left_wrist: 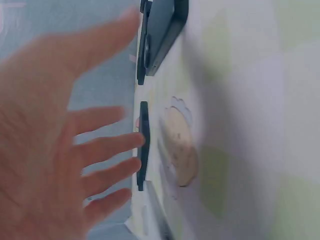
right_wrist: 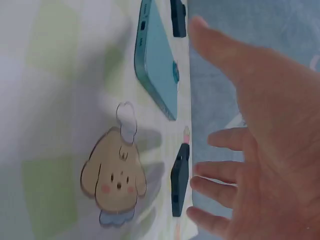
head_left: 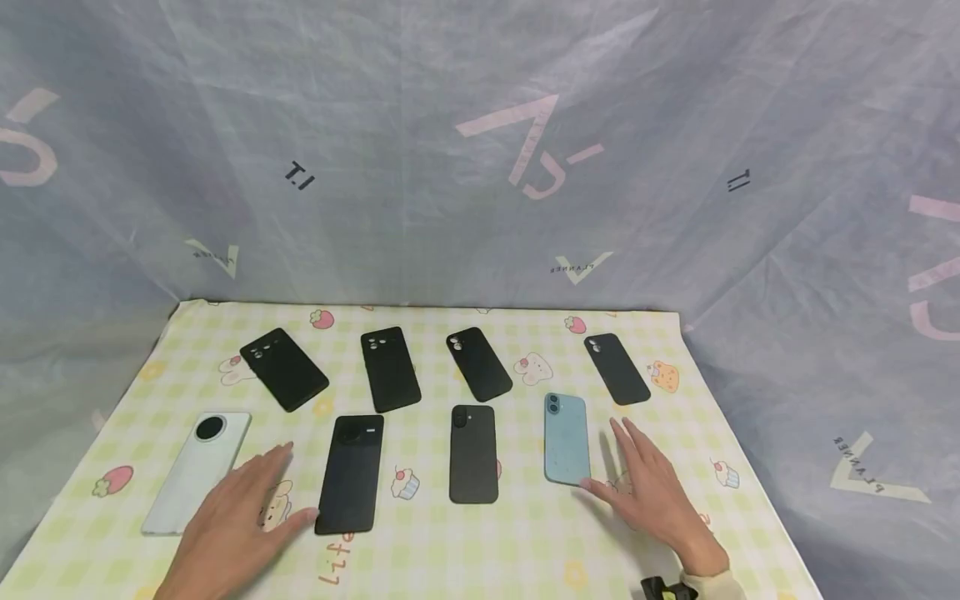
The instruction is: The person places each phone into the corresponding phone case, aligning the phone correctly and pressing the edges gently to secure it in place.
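Observation:
My left hand hovers over the table between a white phone and a black phone, its thumb near the black one's lower corner. The left wrist view shows its fingers extended and holding nothing. To the right, my right hand is spread beside a light-blue phone, thumb by that phone's lower right corner. In the right wrist view the blue phone lies flat, apart from the thumb. A dark grey phone lies between the hands, back up like the others.
Behind the phones lie several black phone cases: one at far left, two mid-table, and one at right. A checked cloth covers the table. Grey-blue fabric hangs around the back and sides.

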Available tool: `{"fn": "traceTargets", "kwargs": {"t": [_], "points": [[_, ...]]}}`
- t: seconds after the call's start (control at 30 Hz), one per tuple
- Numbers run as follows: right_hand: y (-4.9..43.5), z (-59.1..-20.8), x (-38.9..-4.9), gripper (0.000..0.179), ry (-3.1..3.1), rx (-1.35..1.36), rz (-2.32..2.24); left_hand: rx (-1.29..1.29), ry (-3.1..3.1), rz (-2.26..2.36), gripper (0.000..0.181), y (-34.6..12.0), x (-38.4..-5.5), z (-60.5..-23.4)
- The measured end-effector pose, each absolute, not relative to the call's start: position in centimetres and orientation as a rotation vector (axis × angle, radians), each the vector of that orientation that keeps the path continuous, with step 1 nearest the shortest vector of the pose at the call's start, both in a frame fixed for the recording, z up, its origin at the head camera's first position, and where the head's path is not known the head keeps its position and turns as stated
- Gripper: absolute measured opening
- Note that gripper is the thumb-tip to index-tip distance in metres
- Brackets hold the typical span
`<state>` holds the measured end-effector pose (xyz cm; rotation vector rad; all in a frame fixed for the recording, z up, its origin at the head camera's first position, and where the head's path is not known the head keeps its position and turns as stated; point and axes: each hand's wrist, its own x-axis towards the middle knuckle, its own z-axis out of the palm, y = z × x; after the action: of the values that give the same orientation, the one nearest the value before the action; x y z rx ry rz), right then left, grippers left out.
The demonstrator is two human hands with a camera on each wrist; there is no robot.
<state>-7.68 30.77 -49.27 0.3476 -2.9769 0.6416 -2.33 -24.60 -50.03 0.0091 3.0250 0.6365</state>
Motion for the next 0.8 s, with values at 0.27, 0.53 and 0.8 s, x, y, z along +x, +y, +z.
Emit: {"fn": "traceTargets", "kwargs": {"t": [0.27,0.53,0.8], "points": [[28.7,-48.5,-9.4,0.08,-2.893,0.417,0.766,-0.412,3.041,0.743,0.077,-25.7,-3.3,-49.5],[25.7,-48.1,-11.3,0.069,-2.843,0.479,0.843,-0.713,2.989,0.898,0.057,-26.6,-3.7,-49.6],[21.6,-47.4,-13.3,0.06,-2.806,0.602,0.907,-0.801,2.959,0.923,0.057,-28.5,-3.9,-49.2]]}}
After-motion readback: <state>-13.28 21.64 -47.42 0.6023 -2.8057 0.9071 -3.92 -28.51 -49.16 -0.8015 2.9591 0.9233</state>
